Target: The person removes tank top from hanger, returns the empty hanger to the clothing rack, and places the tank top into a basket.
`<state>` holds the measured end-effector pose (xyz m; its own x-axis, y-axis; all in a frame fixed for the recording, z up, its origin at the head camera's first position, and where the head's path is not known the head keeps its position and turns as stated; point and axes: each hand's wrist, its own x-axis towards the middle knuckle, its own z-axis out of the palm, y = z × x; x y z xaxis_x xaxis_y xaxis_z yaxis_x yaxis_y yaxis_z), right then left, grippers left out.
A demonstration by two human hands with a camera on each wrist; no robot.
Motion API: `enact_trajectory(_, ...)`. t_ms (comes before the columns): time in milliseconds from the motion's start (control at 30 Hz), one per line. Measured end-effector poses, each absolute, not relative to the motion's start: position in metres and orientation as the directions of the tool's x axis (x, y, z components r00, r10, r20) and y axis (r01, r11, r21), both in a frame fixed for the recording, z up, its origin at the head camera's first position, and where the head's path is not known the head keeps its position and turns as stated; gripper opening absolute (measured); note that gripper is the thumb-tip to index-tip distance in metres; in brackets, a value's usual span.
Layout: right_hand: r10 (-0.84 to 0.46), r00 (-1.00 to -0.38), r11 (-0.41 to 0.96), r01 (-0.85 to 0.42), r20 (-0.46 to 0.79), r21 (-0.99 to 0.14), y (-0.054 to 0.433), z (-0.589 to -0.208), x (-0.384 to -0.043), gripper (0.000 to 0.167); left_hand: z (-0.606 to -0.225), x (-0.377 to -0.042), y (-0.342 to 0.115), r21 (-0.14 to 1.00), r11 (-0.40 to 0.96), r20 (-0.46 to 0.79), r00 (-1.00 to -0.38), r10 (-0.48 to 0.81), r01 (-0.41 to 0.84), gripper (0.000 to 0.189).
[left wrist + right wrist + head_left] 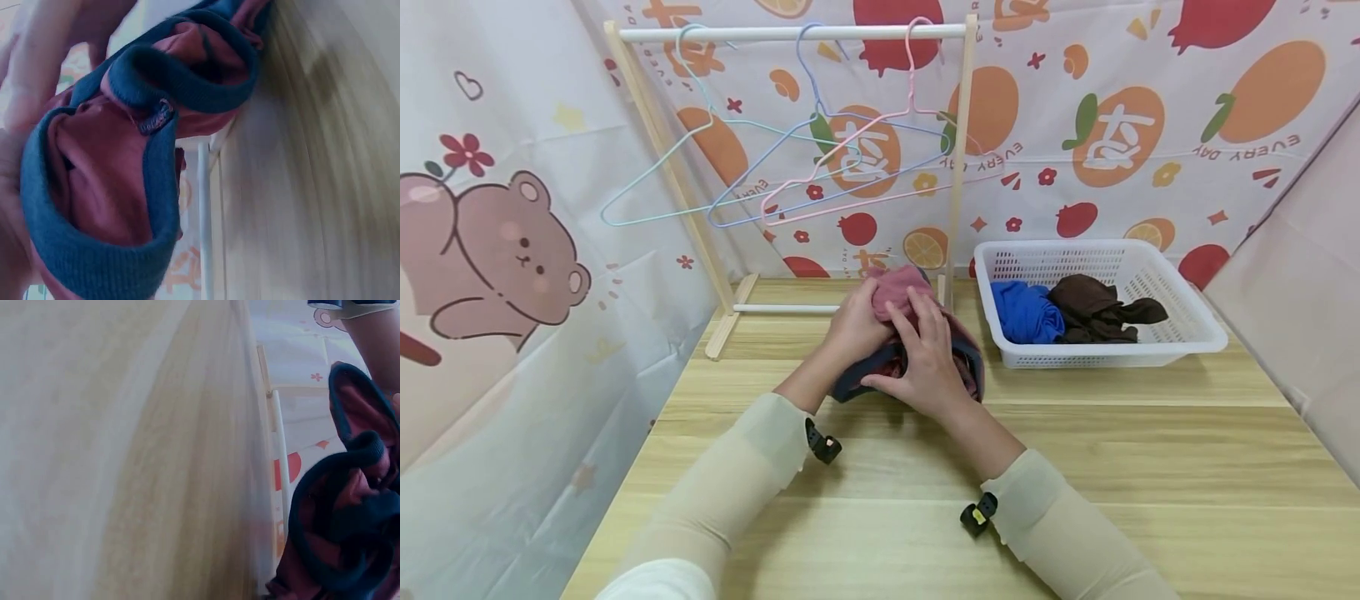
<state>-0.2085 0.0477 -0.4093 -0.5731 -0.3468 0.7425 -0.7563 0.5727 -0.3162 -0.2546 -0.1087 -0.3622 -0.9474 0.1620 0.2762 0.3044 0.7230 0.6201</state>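
Observation:
Near the foot of the rack, both hands are on a bunched dusty-pink garment [901, 290] with dark blue ribbed bands. The left hand [855, 327] grips its left side. From the right, the right hand [928, 362] holds the same cloth, its fingers bent over the top and its thumb apart. In the left wrist view, ribbed openings of the garment [103, 175] face the camera, with blurred fingers beside them. The right wrist view shows folded bands of the garment [340, 531]. Part of the cloth is hidden behind the hands.
Behind stands a wooden rack [958, 167] with a green hanger [655, 167], a blue hanger [760, 167] and a pink hanger [850, 208]. A white basket [1180, 346] at the right holds blue cloth [1026, 312] and dark brown cloth [1090, 308]. All stand on a wooden table [1150, 450].

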Motion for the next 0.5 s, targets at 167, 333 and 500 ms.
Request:
enact_trajectory(167, -0.318, -0.623, 0.596, -0.718, 0.715, -0.360, 0.047, -0.411, -0.208, 0.128, -0.358, -0.248, -0.103, 0.716, 0.621, 0.232, -0.948, 0.219, 0.319, 0.047)
enact_trajectory(333, -0.292, -0.625, 0.576, -0.719, 0.724, -0.388, 0.050, -0.410, -0.213, 0.135, -0.351, -0.245, -0.103, 0.839, 0.483, 0.148, -0.960, 0.238, 0.249, 0.049)
enact_trajectory(500, -0.245, -0.572, 0.514, -0.761, 0.783, -0.395, 0.053, -0.409, -0.218, 0.135, -0.343, -0.241, -0.104, 0.934, 0.308, 0.103, -0.961, 0.256, 0.182, 0.050)
